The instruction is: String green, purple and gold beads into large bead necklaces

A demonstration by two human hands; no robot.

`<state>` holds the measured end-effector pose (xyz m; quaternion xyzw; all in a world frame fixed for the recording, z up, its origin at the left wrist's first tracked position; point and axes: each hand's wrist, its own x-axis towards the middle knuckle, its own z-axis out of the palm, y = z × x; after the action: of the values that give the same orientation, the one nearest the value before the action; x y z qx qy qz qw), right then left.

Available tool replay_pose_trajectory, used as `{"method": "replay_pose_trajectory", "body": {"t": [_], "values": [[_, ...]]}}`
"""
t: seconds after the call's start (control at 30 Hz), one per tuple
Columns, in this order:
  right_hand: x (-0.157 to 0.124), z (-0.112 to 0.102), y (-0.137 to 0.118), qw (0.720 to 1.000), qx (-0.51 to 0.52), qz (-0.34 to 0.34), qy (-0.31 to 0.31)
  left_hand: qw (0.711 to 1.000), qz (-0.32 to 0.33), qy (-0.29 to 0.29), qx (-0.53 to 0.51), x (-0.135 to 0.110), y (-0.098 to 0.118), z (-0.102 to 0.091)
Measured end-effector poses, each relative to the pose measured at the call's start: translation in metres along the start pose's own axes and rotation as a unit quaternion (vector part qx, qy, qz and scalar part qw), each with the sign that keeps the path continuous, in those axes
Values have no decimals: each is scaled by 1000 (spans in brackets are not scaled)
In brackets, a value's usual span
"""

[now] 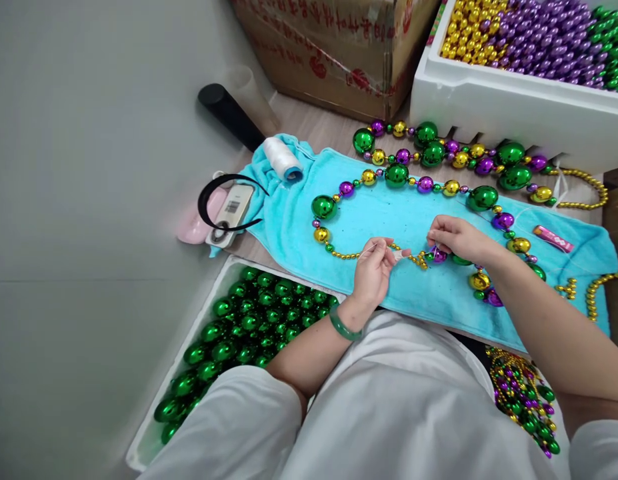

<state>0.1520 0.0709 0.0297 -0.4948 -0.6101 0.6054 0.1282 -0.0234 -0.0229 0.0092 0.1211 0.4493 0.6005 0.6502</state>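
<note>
My left hand (373, 270) is closed in a pinch on a fine white thread, above the gold end of a bead necklace (396, 176). To its right, my right hand (453, 239) pinches the thread just over a purple bead (439, 255). The necklace lies in a loop of green, purple and gold beads on a turquoise towel (383, 220). Small gold beads (419, 261) are bunched between the two hands. Part of the loop is hidden behind my right hand and forearm.
A spool of white thread (283, 159), a black headband (203, 200) and a pink tube (553, 239) lie around. A finished-looking strand (432, 154) lies behind. Bead-filled foam boxes (489, 110) (173, 373) and a cardboard box (333, 53) stand close by.
</note>
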Motion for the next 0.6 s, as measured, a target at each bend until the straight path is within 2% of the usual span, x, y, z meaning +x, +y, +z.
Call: {"method": "replay_pose_trajectory", "body": {"t": [0.13,0.33,0.4,0.5,0.6], "values": [[0,3,-1,1000,-11,-3,-4,999,-30,-11,-36,0,1,3],[-3,-4,-3,995,95,-27,1,998,-32,-26,-39,0,-5,1],[-5,-5,-6,981,186,-49,-9,999,-20,-34,1,0,-8,-1],[-8,-3,-11,943,326,-72,-7,994,1,-58,96,1,-11,-5],[-9,3,-15,915,396,-70,10,981,9,-74,179,0,-13,-7]]}}
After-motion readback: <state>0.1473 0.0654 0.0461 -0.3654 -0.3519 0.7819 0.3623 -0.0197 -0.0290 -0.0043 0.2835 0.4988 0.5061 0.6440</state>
